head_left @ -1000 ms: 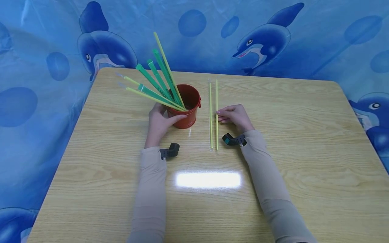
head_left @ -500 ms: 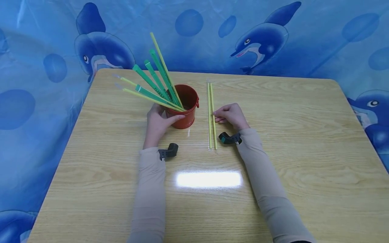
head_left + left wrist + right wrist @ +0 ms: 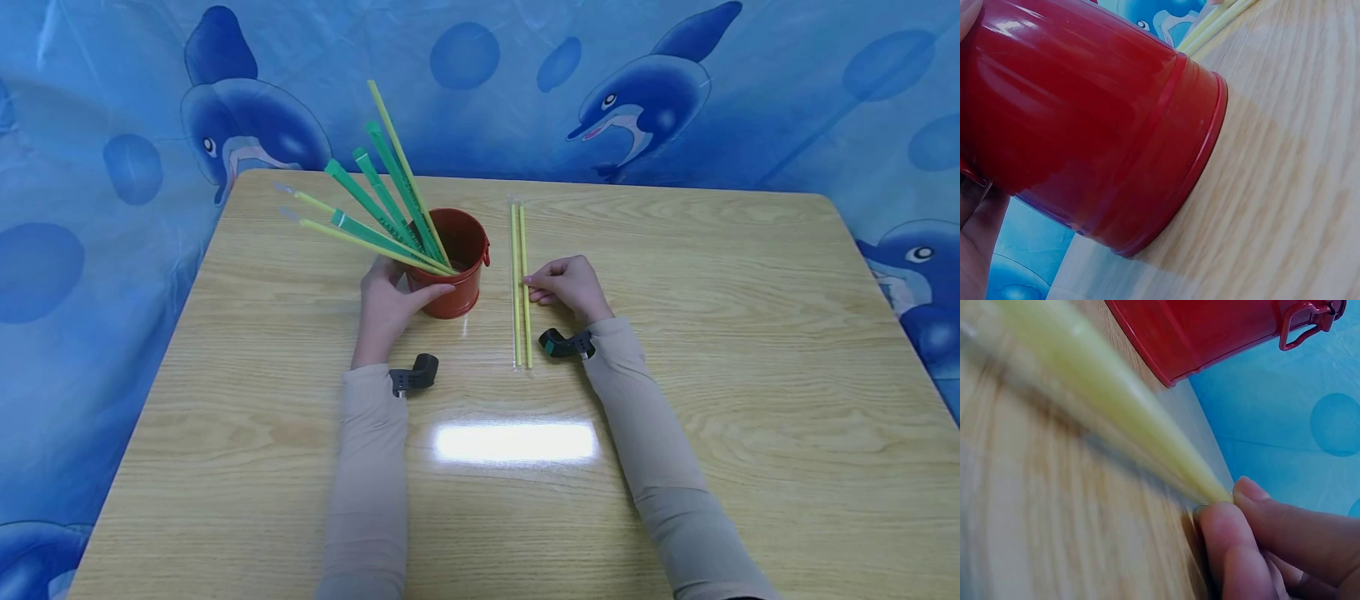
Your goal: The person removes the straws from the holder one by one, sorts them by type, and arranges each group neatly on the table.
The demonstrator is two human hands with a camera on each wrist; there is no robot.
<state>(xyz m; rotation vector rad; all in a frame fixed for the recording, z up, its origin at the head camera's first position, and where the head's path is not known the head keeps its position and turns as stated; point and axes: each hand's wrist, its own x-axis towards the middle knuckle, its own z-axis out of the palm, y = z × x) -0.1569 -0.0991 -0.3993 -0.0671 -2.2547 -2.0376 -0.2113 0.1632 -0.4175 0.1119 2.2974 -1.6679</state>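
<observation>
Item: left hand (image 3: 387,307). Curled round the side of one round red glossy bucket (image 3: 462,302), thumb on the near face below the rim. Bucket upright on the light wood-grain table (image 3: 750,350), between the hands, touching the left.

Item: contents of bucket. Several long green printed sleeves (image 3: 401,182) and long slim yellow sticks, one standing tallest (image 3: 399,148); all lean out above and beyond the left hand. Probable fault: tipping, since the weight overhangs one side; a slackened left grip or a knock to the rim could cause it.

Item: right hand (image 3: 572,283). Thumb and fingertips pinched together on one loose slim yellow stick (image 3: 528,325), near its middle. Whether the stick is raised off the table, cannot tell.

Item: second loose yellow stick (image 3: 516,287), in clear wrapping, just left of the pinched one, between the hands. Probable fault: being dragged or rolled along, as the two lie almost side by side.

Further risks, as judged: the narrow stick could twist in so small a pinch; its long ends could strike the bucket's red side loop (image 3: 487,253), which faces the right hand.
</observation>
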